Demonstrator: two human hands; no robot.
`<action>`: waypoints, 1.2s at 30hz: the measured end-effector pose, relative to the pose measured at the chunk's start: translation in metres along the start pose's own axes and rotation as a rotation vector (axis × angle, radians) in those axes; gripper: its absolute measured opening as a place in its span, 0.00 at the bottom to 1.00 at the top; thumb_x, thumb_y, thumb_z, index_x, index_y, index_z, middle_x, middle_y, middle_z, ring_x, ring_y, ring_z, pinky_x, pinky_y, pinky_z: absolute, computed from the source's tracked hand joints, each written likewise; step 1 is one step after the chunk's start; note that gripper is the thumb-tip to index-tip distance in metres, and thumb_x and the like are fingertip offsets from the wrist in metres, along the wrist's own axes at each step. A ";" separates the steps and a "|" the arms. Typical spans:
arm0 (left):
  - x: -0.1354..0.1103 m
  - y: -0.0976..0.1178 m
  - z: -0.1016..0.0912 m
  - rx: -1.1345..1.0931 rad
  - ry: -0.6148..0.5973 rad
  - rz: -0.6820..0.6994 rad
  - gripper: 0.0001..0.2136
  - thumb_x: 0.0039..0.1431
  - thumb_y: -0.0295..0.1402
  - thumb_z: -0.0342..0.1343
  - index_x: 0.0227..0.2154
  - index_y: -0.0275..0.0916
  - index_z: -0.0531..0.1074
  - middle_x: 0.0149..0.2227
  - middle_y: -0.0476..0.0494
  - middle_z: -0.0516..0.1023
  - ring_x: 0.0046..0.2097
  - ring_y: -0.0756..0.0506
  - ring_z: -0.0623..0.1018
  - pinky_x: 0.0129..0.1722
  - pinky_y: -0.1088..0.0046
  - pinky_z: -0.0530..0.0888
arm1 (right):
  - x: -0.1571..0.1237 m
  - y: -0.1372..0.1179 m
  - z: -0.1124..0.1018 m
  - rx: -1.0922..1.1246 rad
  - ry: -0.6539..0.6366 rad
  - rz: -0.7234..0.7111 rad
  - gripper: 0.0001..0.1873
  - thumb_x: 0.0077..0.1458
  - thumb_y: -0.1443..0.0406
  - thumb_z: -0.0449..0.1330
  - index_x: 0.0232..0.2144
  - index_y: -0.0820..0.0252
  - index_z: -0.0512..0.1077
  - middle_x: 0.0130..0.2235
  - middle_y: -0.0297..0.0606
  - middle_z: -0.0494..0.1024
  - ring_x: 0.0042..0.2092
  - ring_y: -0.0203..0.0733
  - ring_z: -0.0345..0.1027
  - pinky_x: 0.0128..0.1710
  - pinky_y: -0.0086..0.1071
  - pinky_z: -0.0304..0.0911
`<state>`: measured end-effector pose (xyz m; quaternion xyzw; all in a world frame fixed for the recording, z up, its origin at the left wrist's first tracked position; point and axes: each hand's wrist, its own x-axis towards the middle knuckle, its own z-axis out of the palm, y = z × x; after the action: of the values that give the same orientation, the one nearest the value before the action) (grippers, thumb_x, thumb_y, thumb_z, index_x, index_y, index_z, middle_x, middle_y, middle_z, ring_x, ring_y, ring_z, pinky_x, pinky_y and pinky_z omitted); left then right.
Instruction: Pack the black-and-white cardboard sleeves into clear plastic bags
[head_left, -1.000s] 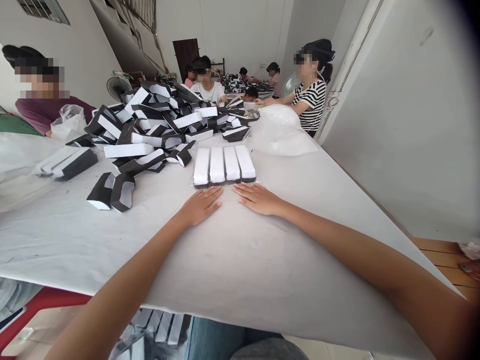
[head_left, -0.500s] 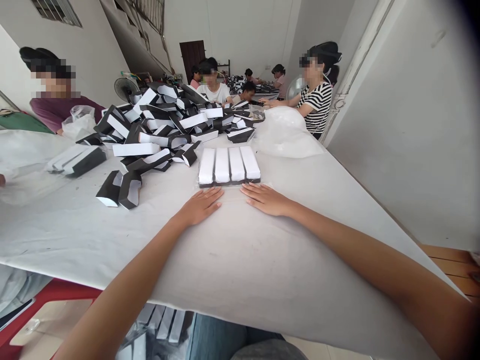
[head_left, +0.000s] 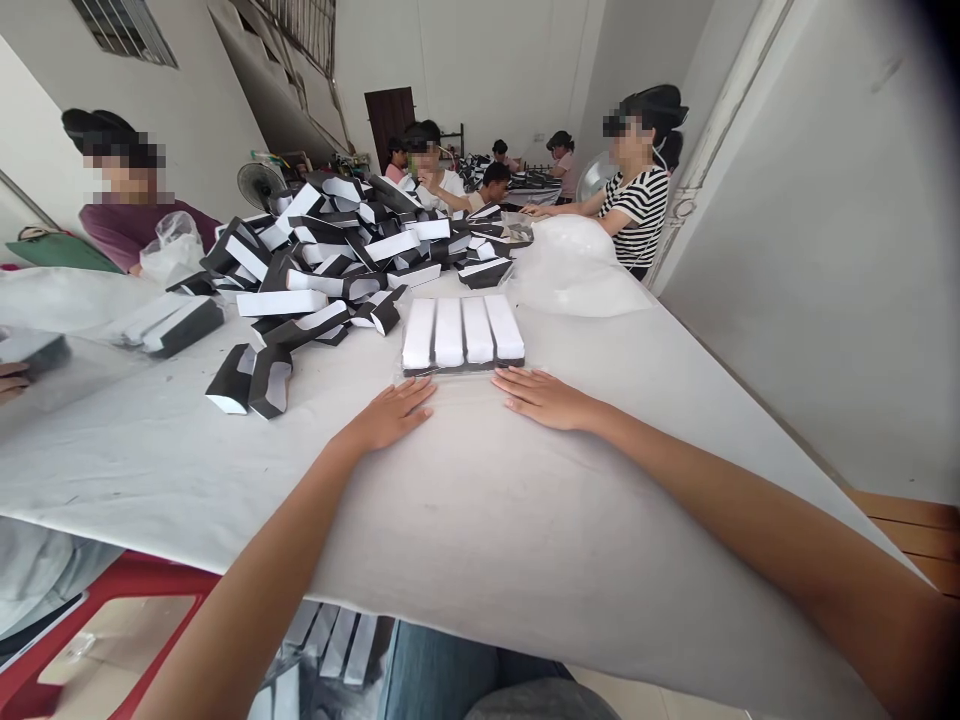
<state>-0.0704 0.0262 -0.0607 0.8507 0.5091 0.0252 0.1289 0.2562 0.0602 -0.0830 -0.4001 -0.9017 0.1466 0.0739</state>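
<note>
Straight ahead on the white-covered table (head_left: pixel 480 520) lies a clear plastic pack of black-and-white boxes (head_left: pixel 463 332), their long white faces up, side by side. My left hand (head_left: pixel 391 412) rests flat on the table, fingers stretched toward the pack's near left corner. On the other side my right hand (head_left: pixel 546 398) also lies flat, its fingertips at the pack's near right edge. Both hands are open and hold nothing. Whether the fingertips press on the plastic film is hard to see.
A big heap of black-and-white boxes (head_left: pixel 322 245) covers the table's far left. Two loose boxes (head_left: pixel 251 380) lie nearer. Clear plastic bags (head_left: pixel 577 265) sit behind the pack. More packs (head_left: pixel 341 640) are below the table edge, by a red stool (head_left: pixel 150 580). Several people work around.
My left hand has slid slightly left, and the gap between my hands is wider. The view has shifted a little. At the far left, a co-worker's hand and a pack have come into view.
</note>
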 end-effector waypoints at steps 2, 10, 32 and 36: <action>-0.002 -0.002 -0.002 -0.010 -0.017 -0.020 0.31 0.66 0.56 0.30 0.68 0.51 0.45 0.70 0.51 0.41 0.70 0.41 0.44 0.67 0.55 0.44 | -0.001 0.001 -0.002 0.002 -0.016 -0.005 0.34 0.64 0.44 0.35 0.68 0.45 0.45 0.70 0.28 0.39 0.70 0.45 0.32 0.69 0.48 0.32; -0.009 -0.008 -0.008 -0.012 -0.072 -0.109 0.33 0.64 0.57 0.31 0.68 0.51 0.42 0.70 0.50 0.39 0.71 0.40 0.42 0.66 0.48 0.42 | -0.009 0.018 -0.018 0.019 -0.067 0.014 0.34 0.63 0.43 0.40 0.67 0.42 0.47 0.70 0.27 0.43 0.70 0.48 0.36 0.68 0.49 0.38; -0.029 -0.029 -0.026 -0.256 0.249 -0.345 0.22 0.60 0.52 0.48 0.50 0.47 0.73 0.59 0.46 0.69 0.59 0.36 0.69 0.60 0.58 0.65 | -0.025 0.055 -0.047 0.234 0.039 0.175 0.21 0.56 0.57 0.59 0.52 0.48 0.74 0.58 0.30 0.72 0.60 0.52 0.64 0.62 0.46 0.54; -0.031 -0.016 -0.030 -0.192 0.467 -0.192 0.25 0.60 0.53 0.49 0.55 0.46 0.67 0.58 0.44 0.69 0.61 0.37 0.66 0.60 0.58 0.64 | -0.023 0.012 -0.051 -0.066 0.435 0.036 0.19 0.59 0.62 0.55 0.52 0.55 0.73 0.55 0.39 0.74 0.58 0.52 0.65 0.63 0.54 0.48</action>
<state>-0.1039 0.0124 -0.0331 0.7534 0.5986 0.2569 0.0899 0.2928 0.0611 -0.0387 -0.4403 -0.8616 0.0285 0.2510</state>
